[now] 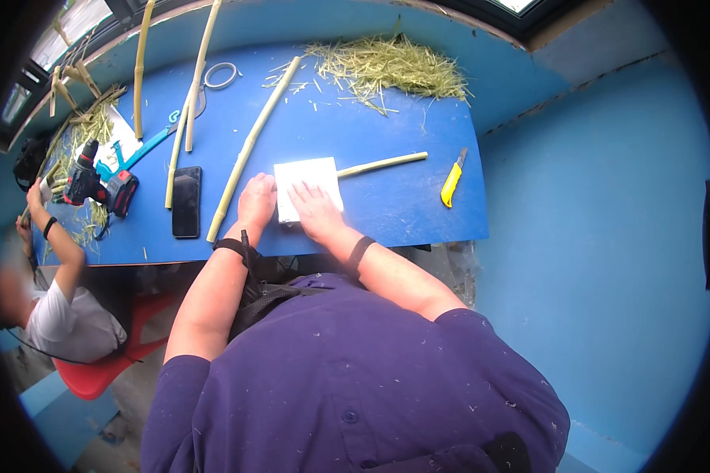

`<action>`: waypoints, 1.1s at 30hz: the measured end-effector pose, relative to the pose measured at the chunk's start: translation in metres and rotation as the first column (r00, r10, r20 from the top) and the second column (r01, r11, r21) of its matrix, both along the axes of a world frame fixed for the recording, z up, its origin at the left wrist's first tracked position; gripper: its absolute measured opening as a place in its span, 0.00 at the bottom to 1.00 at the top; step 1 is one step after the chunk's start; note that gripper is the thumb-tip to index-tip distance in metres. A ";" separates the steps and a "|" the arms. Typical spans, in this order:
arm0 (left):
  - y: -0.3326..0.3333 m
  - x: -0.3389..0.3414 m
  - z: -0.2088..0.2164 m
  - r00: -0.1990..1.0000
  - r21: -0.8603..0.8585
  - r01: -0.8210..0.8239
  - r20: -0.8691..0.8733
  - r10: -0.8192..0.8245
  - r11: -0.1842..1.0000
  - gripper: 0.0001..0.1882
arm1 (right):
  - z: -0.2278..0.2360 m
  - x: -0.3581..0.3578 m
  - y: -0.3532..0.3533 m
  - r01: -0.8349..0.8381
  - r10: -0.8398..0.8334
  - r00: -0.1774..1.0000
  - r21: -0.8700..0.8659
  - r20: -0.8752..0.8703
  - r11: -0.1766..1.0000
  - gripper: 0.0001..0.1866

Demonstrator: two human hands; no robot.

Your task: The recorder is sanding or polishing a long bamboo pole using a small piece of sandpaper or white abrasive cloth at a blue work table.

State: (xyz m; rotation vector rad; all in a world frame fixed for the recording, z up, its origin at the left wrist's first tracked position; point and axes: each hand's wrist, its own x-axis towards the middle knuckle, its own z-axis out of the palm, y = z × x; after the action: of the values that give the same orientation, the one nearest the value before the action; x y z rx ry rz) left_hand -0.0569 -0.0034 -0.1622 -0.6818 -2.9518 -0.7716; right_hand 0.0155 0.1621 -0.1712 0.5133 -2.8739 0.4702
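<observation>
A co-worker's arm is reaching up at the far left edge of the blue counter, left of the white sheet, where a cordless drill is lying. A black phone and a long bamboo stick are lying nearer that sheet. The left hand is resting loosely closed, touching the sheet's left edge; the right hand is pressing flat, fingers spread, on its lower part. A shorter stick is sticking out rightward, seemingly from under the sheet, and a yellow utility knife is lying beyond.

both hands flat, fingers extended forward
</observation>
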 end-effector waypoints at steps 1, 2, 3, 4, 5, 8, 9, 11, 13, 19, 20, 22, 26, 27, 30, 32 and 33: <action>0.000 0.001 0.002 0.999 0.000 -0.009 0.035 0.009 1.000 0.08 | -0.001 0.000 0.005 0.002 -0.002 1.000 -0.002 0.001 1.000 0.28; 0.001 0.001 0.005 0.997 0.001 -0.019 0.070 0.019 1.000 0.08 | -0.002 -0.001 0.018 0.011 -0.011 1.000 -0.005 0.019 1.000 0.28; 0.000 0.002 0.007 0.997 0.000 -0.025 0.071 0.025 1.000 0.08 | -0.004 -0.001 0.032 0.011 -0.011 0.999 -0.007 0.036 1.000 0.27; 0.001 0.003 0.009 0.997 0.017 -0.032 0.070 0.031 0.999 0.07 | -0.010 -0.001 0.053 0.140 -0.140 0.990 -0.004 0.026 0.990 0.26; 0.000 0.004 0.009 0.997 0.032 -0.042 0.069 0.039 0.999 0.07 | -0.008 -0.002 0.078 0.234 -0.233 0.970 0.005 0.071 0.972 0.26; 0.004 0.006 0.011 1.000 0.035 -0.018 0.017 0.017 0.999 0.07 | -0.029 0.000 0.171 0.428 -0.428 0.903 0.112 -0.017 0.897 0.30; 0.003 0.007 0.011 1.000 0.035 -0.020 0.017 0.019 0.999 0.07 | -0.026 0.001 0.192 0.467 -0.474 0.881 0.197 -0.018 0.862 0.30; 0.001 0.009 0.009 1.000 -0.032 -0.014 -0.003 0.014 0.999 0.06 | -0.014 -0.001 0.214 0.481 -0.503 0.863 0.225 0.046 0.847 0.31; 0.005 0.011 0.013 1.000 -0.053 -0.020 -0.024 0.019 0.998 0.06 | -0.011 -0.003 0.219 0.470 -0.490 0.871 0.225 0.041 0.853 0.31; 0.010 0.003 0.012 0.994 -0.065 -0.083 -0.081 0.077 0.994 0.05 | -0.016 -0.028 0.207 0.490 -0.498 0.866 0.143 0.029 0.860 0.31; 0.010 0.002 0.012 0.992 -0.064 -0.096 -0.093 0.090 0.993 0.04 | -0.016 -0.028 0.207 0.492 -0.501 0.865 0.143 0.030 0.859 0.31; 0.008 0.003 0.012 0.993 -0.058 -0.090 -0.076 0.086 0.994 0.04 | -0.014 -0.030 0.205 0.493 -0.509 0.859 0.178 0.053 0.851 0.32; 0.001 0.007 0.009 0.998 -0.023 -0.064 -0.015 0.063 0.998 0.06 | -0.013 -0.026 0.199 0.489 -0.509 0.859 0.203 0.059 0.848 0.32; 0.002 0.007 0.009 0.998 -0.018 -0.062 -0.016 0.062 0.998 0.06 | -0.016 -0.024 0.199 0.494 -0.511 0.859 0.215 0.025 0.842 0.31; 0.003 0.006 0.009 0.999 -0.031 -0.045 -0.002 0.045 0.999 0.06 | -0.033 -0.018 0.180 0.419 -0.420 0.907 0.217 -0.044 0.882 0.27; -0.001 0.008 0.012 1.000 -0.011 -0.015 -0.016 0.014 1.000 0.06 | -0.033 -0.011 0.134 0.315 -0.304 0.948 0.147 -0.092 0.938 0.27; -0.001 0.008 0.013 1.000 -0.009 -0.012 -0.016 0.012 1.000 0.06 | -0.033 -0.007 0.108 0.285 -0.272 0.956 0.135 -0.109 0.949 0.28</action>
State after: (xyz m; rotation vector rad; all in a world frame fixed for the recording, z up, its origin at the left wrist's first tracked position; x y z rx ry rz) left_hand -0.0490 -0.0043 -0.1490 -0.6669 -2.9439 -0.7492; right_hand 0.0081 0.2702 -0.2043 0.1377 -2.8445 0.1818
